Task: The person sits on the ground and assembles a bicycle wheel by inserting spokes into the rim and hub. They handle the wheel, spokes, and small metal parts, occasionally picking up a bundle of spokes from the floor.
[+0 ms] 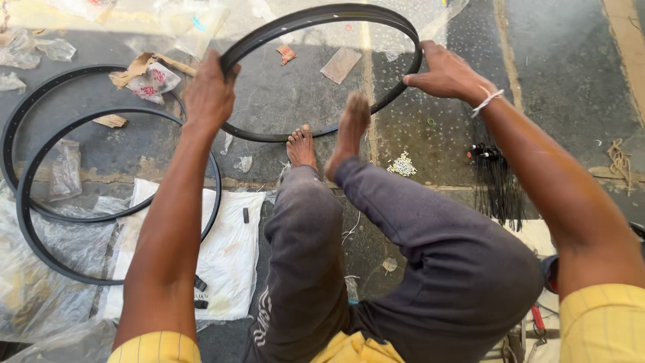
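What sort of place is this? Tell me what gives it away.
Probably an informal bicycle-wheel workshop on a stone floor. The left hand and right hand grip a black rim; spare rims and a bundle of spokes lie nearby.

— What does the rim (322, 13) look like?
— It is a bare black metal hoop, thin, with small holes along its inner face and no spokes.
— How does it sit?
— It is tilted, its far edge raised and its near edge low by the bare feet, above the stone floor.
— Where exactly?
— It is in the upper middle of the view, gripped on both sides.
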